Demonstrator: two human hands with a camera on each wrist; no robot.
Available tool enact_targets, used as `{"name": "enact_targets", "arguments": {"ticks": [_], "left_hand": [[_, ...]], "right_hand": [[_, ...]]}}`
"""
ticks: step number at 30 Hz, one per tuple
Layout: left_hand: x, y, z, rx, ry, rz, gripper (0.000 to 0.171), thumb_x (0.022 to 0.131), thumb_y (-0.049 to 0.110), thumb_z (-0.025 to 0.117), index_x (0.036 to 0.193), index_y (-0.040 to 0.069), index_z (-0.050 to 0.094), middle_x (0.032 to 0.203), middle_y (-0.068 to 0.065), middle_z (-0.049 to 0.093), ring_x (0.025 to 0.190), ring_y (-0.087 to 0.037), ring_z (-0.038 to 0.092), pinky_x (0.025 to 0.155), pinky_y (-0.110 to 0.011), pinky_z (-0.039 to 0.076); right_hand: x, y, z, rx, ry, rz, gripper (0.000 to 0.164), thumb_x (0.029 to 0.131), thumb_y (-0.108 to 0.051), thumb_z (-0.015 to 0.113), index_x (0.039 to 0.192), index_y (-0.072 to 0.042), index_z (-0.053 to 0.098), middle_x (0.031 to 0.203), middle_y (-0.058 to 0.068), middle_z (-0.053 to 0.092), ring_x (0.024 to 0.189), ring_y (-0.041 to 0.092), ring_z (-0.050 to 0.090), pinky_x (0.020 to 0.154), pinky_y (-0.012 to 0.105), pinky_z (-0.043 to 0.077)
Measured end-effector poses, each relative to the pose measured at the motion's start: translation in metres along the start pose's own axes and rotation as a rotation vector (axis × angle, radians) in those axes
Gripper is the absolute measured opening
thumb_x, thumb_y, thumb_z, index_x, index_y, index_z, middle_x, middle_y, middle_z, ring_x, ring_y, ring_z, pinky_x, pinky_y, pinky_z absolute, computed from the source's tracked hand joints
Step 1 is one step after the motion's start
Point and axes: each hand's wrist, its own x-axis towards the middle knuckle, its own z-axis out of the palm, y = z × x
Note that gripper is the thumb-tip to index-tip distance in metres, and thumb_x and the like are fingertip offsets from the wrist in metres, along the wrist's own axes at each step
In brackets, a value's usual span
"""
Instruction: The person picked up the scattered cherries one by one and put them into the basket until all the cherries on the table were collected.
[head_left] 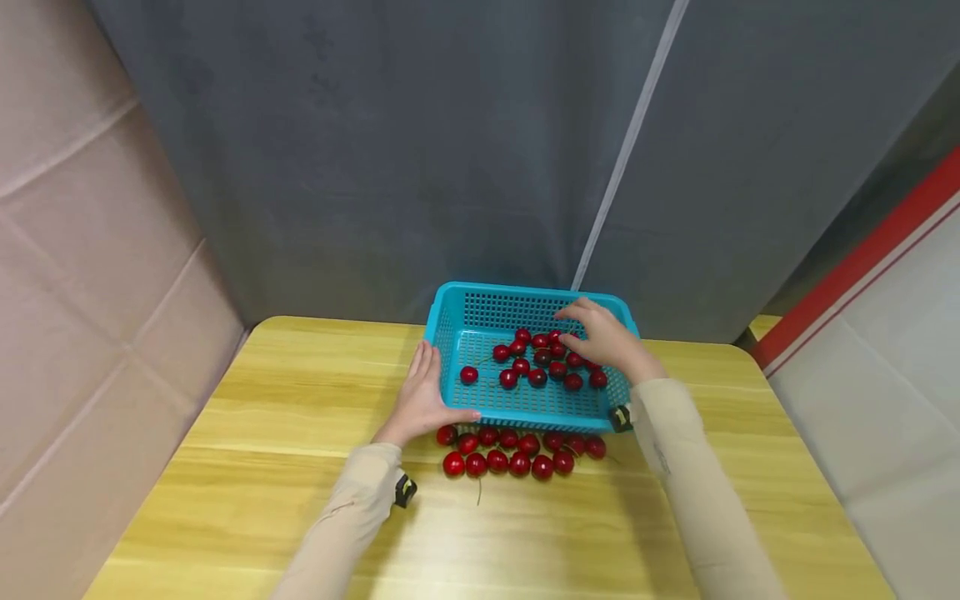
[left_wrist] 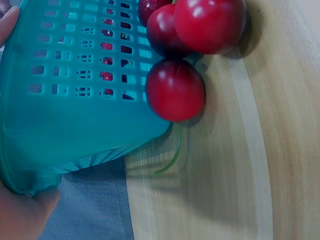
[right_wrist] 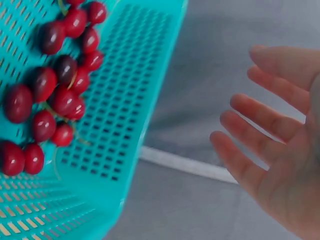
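A turquoise plastic basket (head_left: 551, 419) with latticed walls stands on the table, several red cherries (head_left: 537, 377) bunched toward its right side. At its front left corner the left hand (head_left: 422, 406) grips the rim, fingers along the left side and thumb over the front edge. The left wrist view shows fingers (left_wrist: 30, 212) at the corner. Over the basket's right part is the right hand (head_left: 604, 335), its fingers loosely bent and apart. The right wrist view shows nothing in that palm (right_wrist: 295, 175). Some cherries under the right hand are hidden in the head view.
Along the basket's front wall lie more cherries (head_left: 519, 464) on the wooden table (head_left: 300, 417), roughly in two rows, one with a long green stem (left_wrist: 175, 157). A grey curtain (head_left: 375, 167) hangs behind the table. Pale panels (head_left: 90, 333) rise at the left.
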Motion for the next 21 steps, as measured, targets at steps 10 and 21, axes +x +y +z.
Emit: {"name": "enact_targets", "arguments": {"ticks": [10,21], "left_hand": [[0.002,0.001,-0.001,0.012,0.000,0.008,0.128,0.055,0.063,0.074,0.142,-0.007,0.011,0.151,-0.020,0.000,0.139,-0.031,-0.002,0.110,-0.043,0.015],[0.003,0.002,-0.002,0.014,-0.016,0.003,0.128,0.056,0.063,0.074,0.142,-0.007,0.009,0.151,-0.020,-0.001,0.139,-0.029,-0.005,0.111,-0.042,0.012]], "right_hand": [[-0.062,-0.043,0.029,0.011,0.146,-0.196,0.029,0.080,-0.011,0.069,0.108,-0.005,0.062,0.104,0.006,0.058,0.094,0.019,0.056,0.079,0.034,0.051],[-0.106,-0.053,0.099,0.055,0.039,-0.195,0.024,0.075,-0.005,0.071,0.098,-0.006,0.065,0.096,0.000,0.058,0.089,0.014,0.055,0.077,0.028,0.050]]}}
